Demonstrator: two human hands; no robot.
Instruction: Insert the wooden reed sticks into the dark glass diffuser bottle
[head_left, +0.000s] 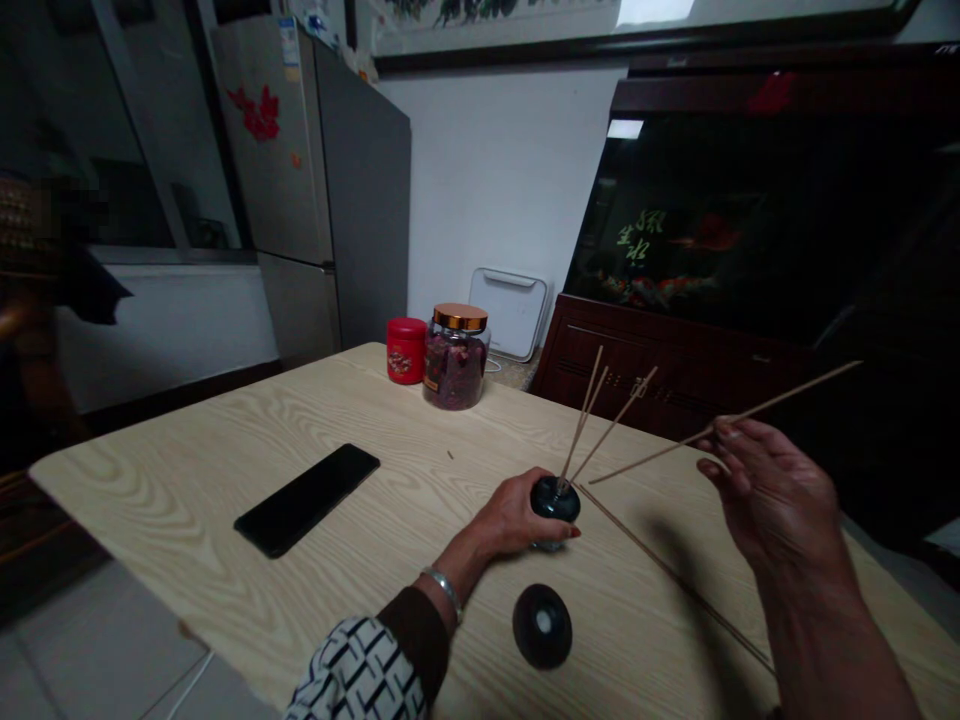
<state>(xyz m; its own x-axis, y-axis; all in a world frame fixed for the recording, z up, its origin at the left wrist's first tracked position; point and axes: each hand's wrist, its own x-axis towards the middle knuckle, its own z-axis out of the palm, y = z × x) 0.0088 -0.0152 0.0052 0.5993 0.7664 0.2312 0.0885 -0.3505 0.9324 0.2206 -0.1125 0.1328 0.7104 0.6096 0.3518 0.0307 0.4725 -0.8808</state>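
My left hand (514, 518) is wrapped around a small dark bottle (556, 500) standing on the wooden table (225, 470). Three thin wooden sticks (592, 415) stand in the bottle's neck and fan out upward. My right hand (772, 490) pinches another long stick (787, 398) between thumb and fingers, held slanted to the right of the bottle, its lower end pointing toward the neck. One more stick (667, 570) lies flat on the table between my hands. A round black lid (542, 626) rests on the table in front of the bottle.
A black phone (307, 498) lies face up at the left. A red tin (406, 349) and a glass jar (456, 357) with a copper lid stand at the far edge. A fridge (322, 190) and a dark fish tank (750, 220) stand behind.
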